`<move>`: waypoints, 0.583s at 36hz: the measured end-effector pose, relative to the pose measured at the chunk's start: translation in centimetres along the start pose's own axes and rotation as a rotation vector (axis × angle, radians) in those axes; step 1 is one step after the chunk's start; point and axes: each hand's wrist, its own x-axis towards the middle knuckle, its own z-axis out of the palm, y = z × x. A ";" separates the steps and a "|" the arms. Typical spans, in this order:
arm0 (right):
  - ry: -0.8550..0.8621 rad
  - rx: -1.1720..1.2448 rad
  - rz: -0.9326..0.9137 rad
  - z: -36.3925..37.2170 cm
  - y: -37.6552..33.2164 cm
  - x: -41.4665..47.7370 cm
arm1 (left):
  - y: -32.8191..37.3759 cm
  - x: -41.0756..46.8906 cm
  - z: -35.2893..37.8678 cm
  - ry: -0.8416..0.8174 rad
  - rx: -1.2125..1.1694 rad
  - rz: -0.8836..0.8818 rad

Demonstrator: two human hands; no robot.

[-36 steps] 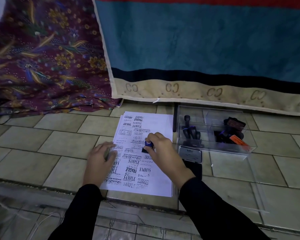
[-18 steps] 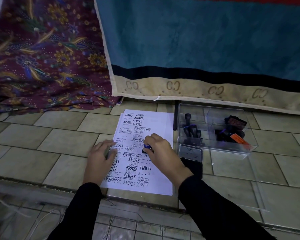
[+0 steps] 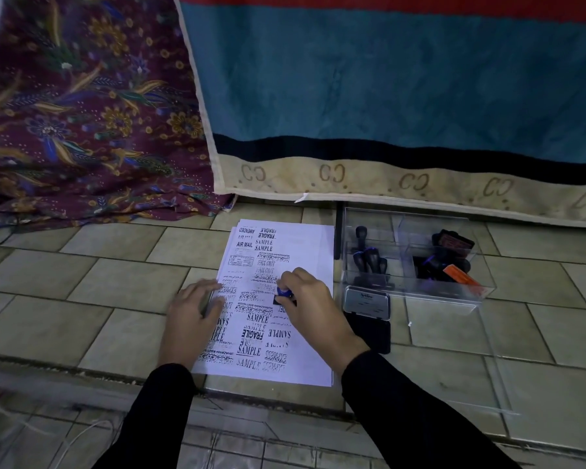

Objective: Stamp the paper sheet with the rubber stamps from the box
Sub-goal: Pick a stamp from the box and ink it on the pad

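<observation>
The right hand (image 3: 307, 301) reaches in from the lower right in a black sleeve, its fingers and thumb curled round the blue handle of a rubber stamp (image 3: 284, 294). The stamp stands upright with its dark base down on the paper sheet (image 3: 307, 247), near the sheet's middle among many printed marks. The left hand (image 3: 192, 316) lies palm down on the sheet's left edge, fingers straight and slightly spread, partly on the tiled floor (image 3: 92, 286). Just right of the sheet sits an open ink pad (image 3: 367, 301). Beyond it, the clear plastic box (image 3: 427, 292) holds more stamps (image 3: 369, 262).
</observation>
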 end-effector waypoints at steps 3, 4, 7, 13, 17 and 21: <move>0.022 0.020 0.009 0.2 0.2 -0.1 | 0.0 0.0 0.0 -0.001 0.001 0.001; 0.025 0.033 0.017 0.3 0.3 0.1 | 0.0 0.0 0.0 -0.003 0.001 0.000; 0.009 0.042 0.032 0.3 0.4 0.4 | -0.2 0.0 0.0 -0.015 -0.001 -0.004; 0.276 0.185 0.083 -4.0 1.5 2.4 | -0.1 -0.1 0.0 -0.007 -0.016 -0.007; 0.474 0.129 0.134 -9.3 4.3 5.2 | -0.3 0.0 0.0 -0.010 -0.008 -0.011; 0.484 0.040 0.287 -12.6 8.2 6.9 | -0.3 0.1 -0.1 -0.009 -0.007 -0.011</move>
